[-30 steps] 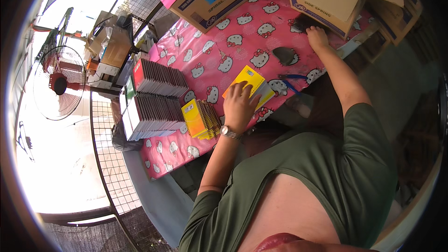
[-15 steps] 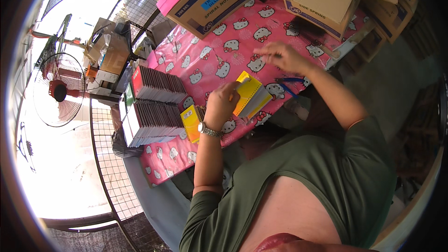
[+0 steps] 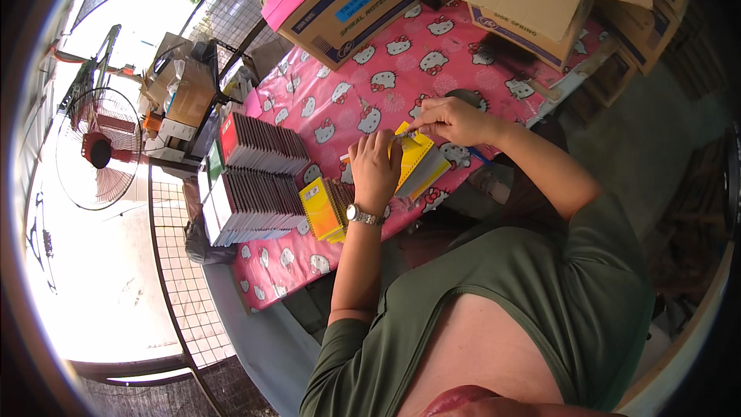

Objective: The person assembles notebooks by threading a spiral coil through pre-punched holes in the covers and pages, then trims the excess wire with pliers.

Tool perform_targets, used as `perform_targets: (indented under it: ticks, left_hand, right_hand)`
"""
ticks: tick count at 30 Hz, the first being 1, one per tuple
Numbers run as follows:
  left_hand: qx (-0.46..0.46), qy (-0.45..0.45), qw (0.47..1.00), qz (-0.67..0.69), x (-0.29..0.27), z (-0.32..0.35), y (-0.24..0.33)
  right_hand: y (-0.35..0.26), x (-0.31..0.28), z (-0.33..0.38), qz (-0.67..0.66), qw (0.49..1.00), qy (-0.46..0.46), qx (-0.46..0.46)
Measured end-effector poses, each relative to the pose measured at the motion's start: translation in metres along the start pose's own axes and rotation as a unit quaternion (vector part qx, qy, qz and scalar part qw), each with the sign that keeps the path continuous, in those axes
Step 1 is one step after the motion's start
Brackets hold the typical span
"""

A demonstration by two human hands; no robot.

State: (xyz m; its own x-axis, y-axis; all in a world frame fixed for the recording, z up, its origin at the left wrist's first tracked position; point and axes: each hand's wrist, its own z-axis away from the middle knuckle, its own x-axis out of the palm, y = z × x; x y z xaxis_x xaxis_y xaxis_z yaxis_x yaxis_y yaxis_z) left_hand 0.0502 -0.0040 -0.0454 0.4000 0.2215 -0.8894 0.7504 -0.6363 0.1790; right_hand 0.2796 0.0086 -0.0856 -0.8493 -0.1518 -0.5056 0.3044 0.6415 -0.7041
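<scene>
Over the pink table, both my hands meet at the upper edge of a yellow spiral notebook (image 3: 414, 158) with loose-looking white pages and a punched edge. My left hand (image 3: 376, 164), with a watch on the wrist, is closed at the notebook's upper left corner. My right hand (image 3: 457, 121) pinches at its top from the other side. A small thin greyish piece (image 3: 404, 134) shows between the fingertips; its kind cannot be made out. Just left of my left wrist lies a stack of yellow spiral notebooks (image 3: 323, 208). Blue tool handles (image 3: 480, 156) stick out below my right hand.
Tall stacks of dark-bound notebooks (image 3: 258, 205) stand at the table's left. A closed carton (image 3: 347, 15) and an open carton (image 3: 525, 4) stand at the back. The table's cloth (image 3: 270, 282) is pink and patterned. A fan (image 3: 96, 149) is at far left.
My right hand has come down and left from the air to the notebook's top edge. My left hand has shifted slightly right, uncovering more of the yellow stack.
</scene>
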Motion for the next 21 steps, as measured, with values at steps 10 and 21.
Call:
perform_targets:
  ticks: [10,21]
  left_hand:
    - [0.057,-0.008,0.998,0.007,0.006,0.002,0.01]
    - [0.071,-0.075,0.992,0.075,0.008,-0.002,-0.011]
  right_hand:
    - [-0.041,-0.013,-0.009,0.041,0.991,-0.072,0.109]
    - [0.163,-0.03,0.008,0.175,0.956,-0.191,0.135]
